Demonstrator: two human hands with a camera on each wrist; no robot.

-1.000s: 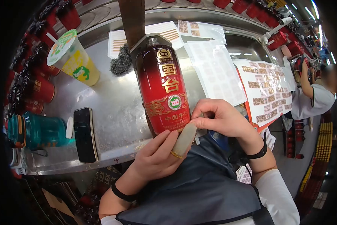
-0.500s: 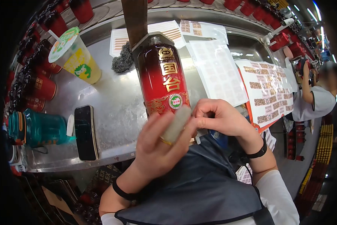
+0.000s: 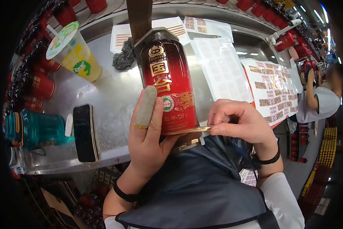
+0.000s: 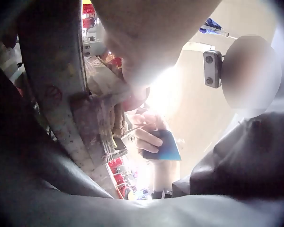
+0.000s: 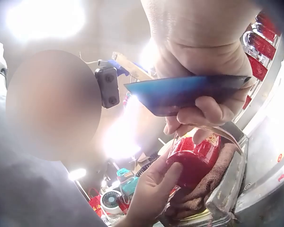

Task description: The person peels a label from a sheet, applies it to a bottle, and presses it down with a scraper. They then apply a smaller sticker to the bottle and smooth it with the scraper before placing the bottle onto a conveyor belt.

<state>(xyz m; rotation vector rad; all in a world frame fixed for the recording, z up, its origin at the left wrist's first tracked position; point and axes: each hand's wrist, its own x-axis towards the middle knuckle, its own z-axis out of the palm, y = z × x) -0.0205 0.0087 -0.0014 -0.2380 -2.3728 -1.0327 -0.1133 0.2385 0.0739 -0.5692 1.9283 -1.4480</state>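
A red and black liquor bottle [image 3: 181, 76] with gold characters lies on its side, neck pointing away from me. My left hand [image 3: 152, 133] grips its lower left side, fingers along the glass and thumb by the base. A pale finger cot [image 3: 145, 108] covers one finger. With thumb and index finger, my right hand [image 3: 244, 122] pinches the end of a thin gold strip [image 3: 198, 130], which runs along the bottle's bottom edge. In the right wrist view, that hand's curled fingers also hold a blue scraper [image 5: 175, 92]. A brown cloth [image 5: 215, 175] lies under the bottle.
Left on the metal table [image 3: 106, 122] are a phone [image 3: 84, 133], a teal jug [image 3: 43, 128] and a drink cup [image 3: 78, 57]. Steel wool [image 3: 123, 57] sits beside the bottle. Decal sheets [image 3: 272, 91] lie to the right. Another person [image 3: 324, 99] is at far right.
The left hand has moved from the bottle's base to its left side. The bottle has turned, its lettering shifting left. The right hand has drawn slightly right, and the gold strip now shows.
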